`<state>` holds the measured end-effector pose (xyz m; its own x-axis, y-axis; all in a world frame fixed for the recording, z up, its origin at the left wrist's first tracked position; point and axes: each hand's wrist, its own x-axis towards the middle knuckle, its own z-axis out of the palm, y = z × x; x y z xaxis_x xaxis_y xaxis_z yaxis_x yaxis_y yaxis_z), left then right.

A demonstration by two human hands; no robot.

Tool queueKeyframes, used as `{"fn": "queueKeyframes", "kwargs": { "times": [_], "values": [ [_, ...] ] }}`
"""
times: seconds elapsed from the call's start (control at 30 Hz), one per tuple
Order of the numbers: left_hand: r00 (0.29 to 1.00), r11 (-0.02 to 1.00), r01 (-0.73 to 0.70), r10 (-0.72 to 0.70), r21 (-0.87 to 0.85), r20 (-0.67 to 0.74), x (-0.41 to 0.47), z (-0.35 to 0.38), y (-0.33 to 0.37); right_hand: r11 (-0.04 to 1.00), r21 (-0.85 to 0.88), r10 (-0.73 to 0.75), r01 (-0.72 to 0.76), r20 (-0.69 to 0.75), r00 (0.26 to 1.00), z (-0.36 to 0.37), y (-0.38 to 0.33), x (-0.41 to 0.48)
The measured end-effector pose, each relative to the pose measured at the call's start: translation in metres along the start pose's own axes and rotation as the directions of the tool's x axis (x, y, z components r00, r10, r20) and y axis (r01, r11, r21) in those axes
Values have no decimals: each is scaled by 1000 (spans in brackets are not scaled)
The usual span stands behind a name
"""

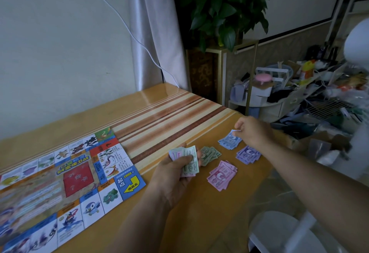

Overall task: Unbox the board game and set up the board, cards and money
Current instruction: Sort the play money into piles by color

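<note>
The paper game board [60,182] lies unfolded flat on the left of the table. My left hand [177,170] grips a mixed stack of play money [189,158] to the right of the board. My right hand [253,131] pinches a blue note [235,132] just above the blue pile [228,143]. Sorted piles lie between my hands: green [210,154], purple [247,154] and pink [221,174].
The table [159,117] has a striped cloth under a clear cover and its right edge runs close to the purple pile. Beyond it stand a potted plant [223,9] on a stand, cluttered shelves [299,93] and a white stool [279,232]. A white cable [127,27] hangs along the wall.
</note>
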<state>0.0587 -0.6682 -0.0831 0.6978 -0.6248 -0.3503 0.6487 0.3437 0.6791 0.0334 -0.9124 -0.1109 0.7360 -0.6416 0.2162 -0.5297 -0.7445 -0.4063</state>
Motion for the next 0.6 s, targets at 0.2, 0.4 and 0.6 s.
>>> {"fn": "queueKeyframes", "kwargs": {
  "times": [0.2, 0.4, 0.6],
  "values": [
    [995, 995, -23, 33, 98, -99, 3, -5, -3, 960, 224, -156, 170, -80, 984, -21, -37, -18],
    [991, 980, -40, 64, 193, -119, 0, -3, -5, 858, 501, -337, 111, 388, 858, -31, -90, -59],
    [990, 990, -38, 56, 136, -130, -2, -11, 1, 798, 602, -382, 40, 454, 805, -26, -97, -61]
  ]
}}
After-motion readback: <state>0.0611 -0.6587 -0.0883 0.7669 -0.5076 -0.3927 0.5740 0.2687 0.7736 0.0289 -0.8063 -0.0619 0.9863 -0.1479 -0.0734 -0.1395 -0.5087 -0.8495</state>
